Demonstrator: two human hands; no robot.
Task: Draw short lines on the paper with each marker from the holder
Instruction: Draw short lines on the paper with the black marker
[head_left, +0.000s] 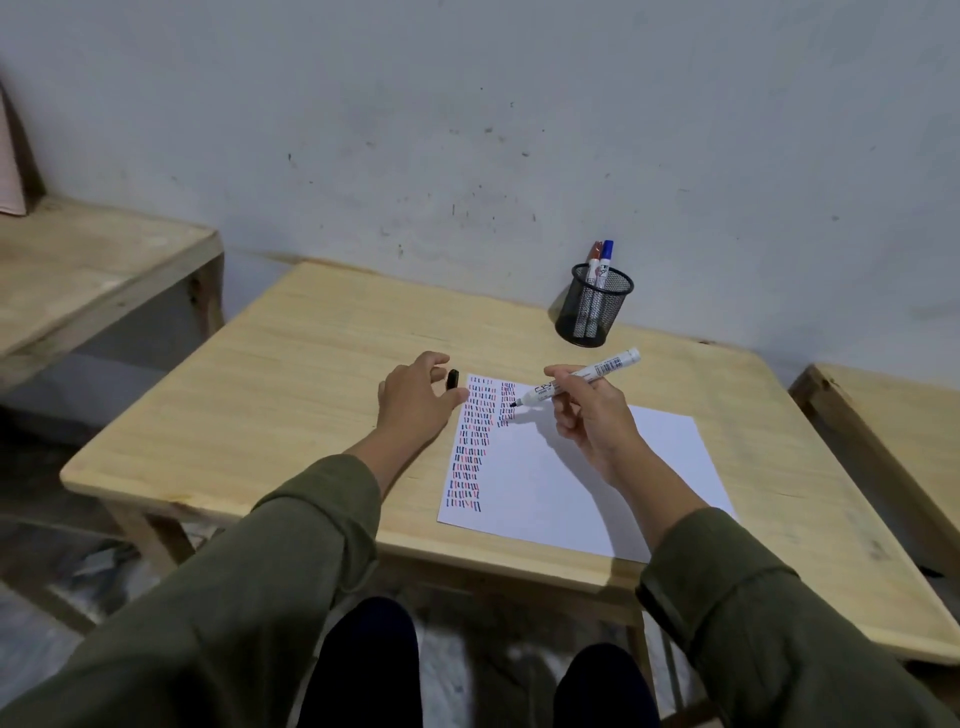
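A white sheet of paper (587, 467) lies on the wooden table (291, 415), its left part filled with columns of short black, red and blue lines. My right hand (592, 415) grips an uncapped black marker (576, 382), tip just above the second column of lines. My left hand (418, 397) rests with spread fingers at the paper's top-left corner, next to the black cap (453, 379) lying on the table. A black mesh holder (595, 306) at the back holds a red marker (594, 260) and a blue marker (605, 260).
A stained grey wall stands right behind the table. A second wooden table (88, 270) is at the left, and another table's edge (883, 415) at the right. My knees (363, 670) show below the front edge.
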